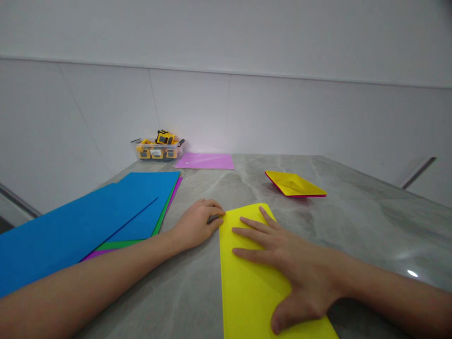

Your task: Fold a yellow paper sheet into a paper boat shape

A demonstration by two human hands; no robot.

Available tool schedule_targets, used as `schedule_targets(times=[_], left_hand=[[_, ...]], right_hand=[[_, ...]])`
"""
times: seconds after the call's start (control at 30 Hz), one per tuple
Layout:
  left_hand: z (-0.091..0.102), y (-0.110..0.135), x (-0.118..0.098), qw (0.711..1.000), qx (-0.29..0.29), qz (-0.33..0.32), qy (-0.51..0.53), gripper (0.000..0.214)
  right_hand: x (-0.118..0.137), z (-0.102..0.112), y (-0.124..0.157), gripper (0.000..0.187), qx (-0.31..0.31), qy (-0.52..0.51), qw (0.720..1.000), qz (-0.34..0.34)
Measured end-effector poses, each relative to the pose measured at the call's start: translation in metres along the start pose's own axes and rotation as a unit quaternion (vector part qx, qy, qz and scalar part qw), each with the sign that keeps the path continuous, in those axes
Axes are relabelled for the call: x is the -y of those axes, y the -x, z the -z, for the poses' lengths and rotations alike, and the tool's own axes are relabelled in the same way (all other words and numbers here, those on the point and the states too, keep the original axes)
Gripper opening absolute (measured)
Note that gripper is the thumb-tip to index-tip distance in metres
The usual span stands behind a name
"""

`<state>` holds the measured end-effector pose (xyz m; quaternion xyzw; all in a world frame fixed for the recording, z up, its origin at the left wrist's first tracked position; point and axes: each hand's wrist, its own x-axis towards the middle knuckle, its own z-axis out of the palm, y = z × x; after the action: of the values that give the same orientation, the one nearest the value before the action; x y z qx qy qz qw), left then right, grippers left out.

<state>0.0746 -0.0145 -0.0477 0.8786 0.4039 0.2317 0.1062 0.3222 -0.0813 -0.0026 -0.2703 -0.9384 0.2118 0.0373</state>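
A folded yellow paper sheet lies lengthwise on the grey marble table in front of me. My right hand rests flat on it, fingers spread and stretched toward its far left corner. My left hand sits curled at the sheet's far left edge, its fingers closed, with a small dark thing at the fingertips that I cannot make out. A finished yellow folded paper shape with a red underside lies further back on the right.
A stack of blue, green and purple sheets covers the table's left side. A single pink sheet lies at the back, beside a clear plastic box holding yellow toy vehicles. A white tiled wall runs behind.
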Motion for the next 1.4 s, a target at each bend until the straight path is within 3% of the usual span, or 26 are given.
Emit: schedule_targets(times=[0.27,0.67,1.0,1.4], left_hand=[[0.0,0.0,0.001,1.0,-0.003,0.004,-0.005,0.023],[0.001,0.0,0.0,1.0,-0.008,0.02,0.004,0.024],[0.001,-0.003,0.002,0.999,-0.01,0.042,0.021,0.028],[0.0,-0.002,0.004,0.993,-0.033,0.113,0.028,0.03]], right_hand=[[0.015,0.003,0.0,0.089,0.044,-0.01,0.998,0.041],[0.011,-0.002,-0.002,0.089,0.036,-0.023,0.997,0.063],[0.016,0.005,-0.01,0.088,0.11,0.011,0.993,0.037],[0.012,0.003,-0.01,0.09,0.105,0.016,0.993,0.044]])
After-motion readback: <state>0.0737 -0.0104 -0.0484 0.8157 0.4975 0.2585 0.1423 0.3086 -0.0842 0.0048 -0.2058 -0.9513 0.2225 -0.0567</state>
